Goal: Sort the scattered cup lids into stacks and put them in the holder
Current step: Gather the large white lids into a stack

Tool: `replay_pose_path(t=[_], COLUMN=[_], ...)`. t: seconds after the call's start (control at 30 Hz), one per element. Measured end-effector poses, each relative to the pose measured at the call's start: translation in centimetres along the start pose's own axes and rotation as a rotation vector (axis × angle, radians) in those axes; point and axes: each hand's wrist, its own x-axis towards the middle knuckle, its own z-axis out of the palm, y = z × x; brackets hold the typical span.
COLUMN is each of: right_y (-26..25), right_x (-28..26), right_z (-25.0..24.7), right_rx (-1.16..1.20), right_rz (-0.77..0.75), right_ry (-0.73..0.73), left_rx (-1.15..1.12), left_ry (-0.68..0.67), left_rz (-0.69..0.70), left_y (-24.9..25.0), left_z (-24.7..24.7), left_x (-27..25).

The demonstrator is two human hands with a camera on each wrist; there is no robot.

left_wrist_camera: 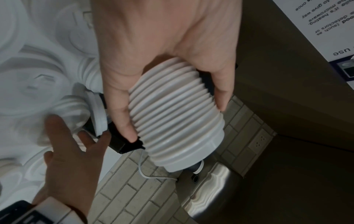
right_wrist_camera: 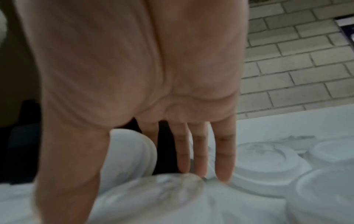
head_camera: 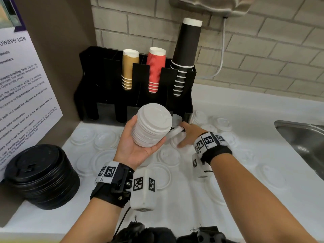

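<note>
- In front of the black cup holder [head_camera: 136,95], the left hand [head_camera: 138,146] is palm up above the white bench [head_camera: 175,216] and its grip is curled around a tall stack of white lids [head_camera: 152,127]; the thumb is on one side and the fingers on the other.
- In the left wrist view the same stack of white lids [left_wrist_camera: 176,115] shows many ribbed rims, held between thumb and fingers [left_wrist_camera: 124,115] of the left hand [left_wrist_camera: 164,45].
- Just to the right of it, the right hand [head_camera: 188,135] reaches to the low front compartment of the holder, where a few white lids [head_camera: 176,120] stand on edge.
- The grip of the right hand [right_wrist_camera: 134,75] is spread, with straight fingers [right_wrist_camera: 224,151] pointing down; one blurred lid [right_wrist_camera: 153,194] is touching the fingertips, but I cannot tell if it is held.
- Many single white lids [head_camera: 105,140] lie scattered flat on the bench around both hands.
- A stack of black lids [head_camera: 43,176] stands at the left edge of the bench, well apart from the hands.
- In the upper slots of the holder stand gold cups [head_camera: 129,67], red cups [head_camera: 155,67] and black cups [head_camera: 186,50], upside down.
- A steel sink [head_camera: 305,137] is at the right.
</note>
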Motion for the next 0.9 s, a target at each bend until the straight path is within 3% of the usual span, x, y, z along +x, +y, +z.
replay_pose_path(t=[0.17,0.27,0.4,0.47,0.57,0.73,0.8,0.9], right_y=[0.2,0.8,1.3,1.3,1.4,1.0,0.3,-0.5], right_x=[0.0,-0.4,-1.3,-1.7,-2.7,-6.2,-7.3,-8.1], right_z=[0.1,-0.6,-2.0,-3.1,-5.2,-6.1,-5.7,-4.8], right_rx=[-0.025,-0.178,-0.466,-0.498,-0.167,0.662,0.797,0.804], right_rz=[-0.014,0.015,0.062,0.09,0.073,-0.3,-0.396,-0.463], right_ry=[-0.031,-0.075,0.011,0.039,0.06,0.187,0.215,0.254], left_rx=[-0.014,-0.024,0.001,0.004,-0.004,-0.001,0.006,0.035], left_ry=[0.005,0.007,0.002,0.01,0.01,0.009,0.016,0.046], left_rz=[0.007,0.002,-0.01,-0.017,-0.034,-0.031,-0.027,-0.003], left_y=[0.0,-0.2,-0.5,-0.9,-1.3,-1.9,-2.1,-2.4], left_z=[-0.2,-0.3,-0.2,-0.1,-0.1,0.2,0.2,0.1], left_x=[0.2,0.4,0.9,1.2,1.6,2.1,2.2,2.5])
